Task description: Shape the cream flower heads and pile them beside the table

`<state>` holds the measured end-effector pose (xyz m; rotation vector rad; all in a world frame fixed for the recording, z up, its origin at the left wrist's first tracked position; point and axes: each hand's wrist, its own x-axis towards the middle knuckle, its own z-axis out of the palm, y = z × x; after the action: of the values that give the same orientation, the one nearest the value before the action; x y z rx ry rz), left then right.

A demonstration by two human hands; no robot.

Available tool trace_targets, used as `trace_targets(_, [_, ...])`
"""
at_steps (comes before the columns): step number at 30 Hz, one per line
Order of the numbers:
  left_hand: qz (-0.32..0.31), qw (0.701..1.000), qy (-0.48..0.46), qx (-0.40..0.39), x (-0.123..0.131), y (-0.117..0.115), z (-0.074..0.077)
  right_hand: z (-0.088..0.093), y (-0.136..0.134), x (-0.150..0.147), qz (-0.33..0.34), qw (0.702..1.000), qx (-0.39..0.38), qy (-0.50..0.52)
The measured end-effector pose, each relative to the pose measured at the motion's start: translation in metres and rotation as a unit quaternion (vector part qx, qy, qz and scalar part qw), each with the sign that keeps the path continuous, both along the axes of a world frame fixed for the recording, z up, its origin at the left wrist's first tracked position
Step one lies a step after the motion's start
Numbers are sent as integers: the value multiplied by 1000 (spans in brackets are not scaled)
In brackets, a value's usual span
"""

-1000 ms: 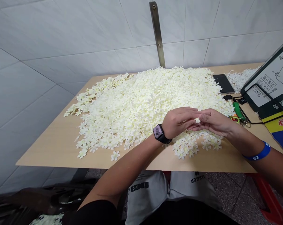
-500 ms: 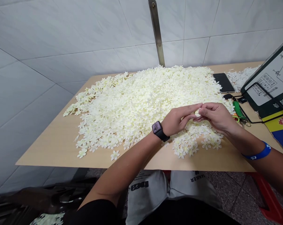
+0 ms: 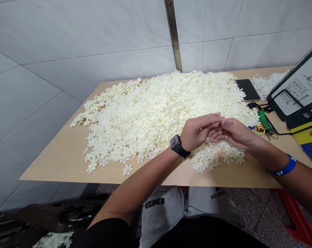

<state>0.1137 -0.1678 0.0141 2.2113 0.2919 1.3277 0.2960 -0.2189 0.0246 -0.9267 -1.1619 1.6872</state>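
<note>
Both my hands meet just above the near right part of a big heap of small white artificial flowers [image 3: 156,106] on a light wooden table [image 3: 57,162]. My left hand [image 3: 199,132], with a black smartwatch [image 3: 177,146] on its wrist, has its fingers pressed together against the thumb; what they pinch is hidden. My right hand [image 3: 234,132], with a blue wristband [image 3: 283,167], lies palm-up beside it, fingers loosely stretched towards the left palm and touching it. No flower shows between the fingers.
A black phone [image 3: 247,89] lies at the heap's far right. Keys with a green tag [image 3: 262,122], a dark green printed box [image 3: 300,93] and a pile of white strips [image 3: 267,84] are on the right. Tiled wall with a metal strip [image 3: 173,34] behind. Some flowers lie on the floor [image 3: 54,239].
A small white flower pinched between both hands' fingertips has gone out of sight. The hands dropped slightly; my right fingers slid under my left fingers.
</note>
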Motion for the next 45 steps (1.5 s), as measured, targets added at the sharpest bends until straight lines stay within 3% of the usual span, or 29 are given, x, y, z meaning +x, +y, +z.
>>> trace_targets(5, [-42,998,42,17,-1,10,-4,-1,2,0,-72,997,9,-18])
trace_targets(12, [-133,985,108,-19,-8,15,8,4,4,7,-107,980,110,-130])
trace_targets(20, [-109,992,31,-53,-4,12,8,23,-3,5,-86,947,215,-223])
trace_targets(24, [-69,996,-21,-48,-4,5,12,15,-4,4,-68,972,175,-139])
trace_targets(27, [-51,997,-43,-37,-3,-2,13,6,-4,1,-7,994,103,-46])
trace_targets(30, [-45,998,-34,-27,-1,-4,12,4,-4,-1,74,996,57,-7])
trace_targets(32, [-43,999,-17,-10,-1,-2,9,6,-4,-1,83,995,58,-3])
trace_targets(39, [-43,995,41,84,0,13,1,9,0,4,-20,987,122,-104])
trace_targets(45, [-41,993,89,68,-2,15,0,11,-2,4,-93,962,176,-184])
